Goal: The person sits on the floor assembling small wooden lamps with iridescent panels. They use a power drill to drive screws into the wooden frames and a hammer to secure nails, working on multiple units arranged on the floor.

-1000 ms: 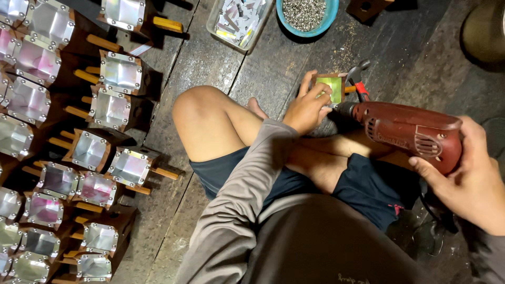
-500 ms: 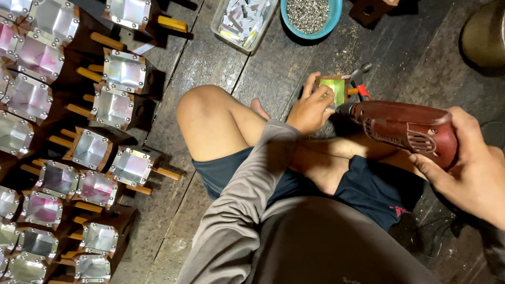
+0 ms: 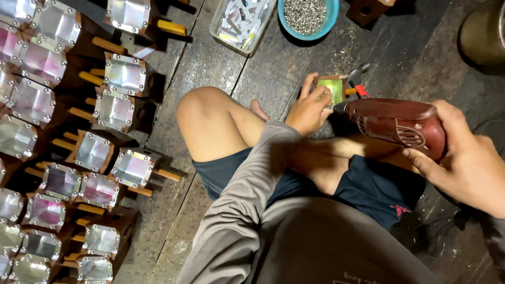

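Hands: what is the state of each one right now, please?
Left hand: closed on the small box, steadying it.
Right hand: closed around the red drill.

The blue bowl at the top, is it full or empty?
Partly full: the blue bowl holds a heap of small grey metal bits; its top is cut off.

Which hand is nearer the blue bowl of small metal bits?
Left. The left hand holds the small framed box on the floor just below the blue bowl. The right hand grips the red drill farther off, lower right.
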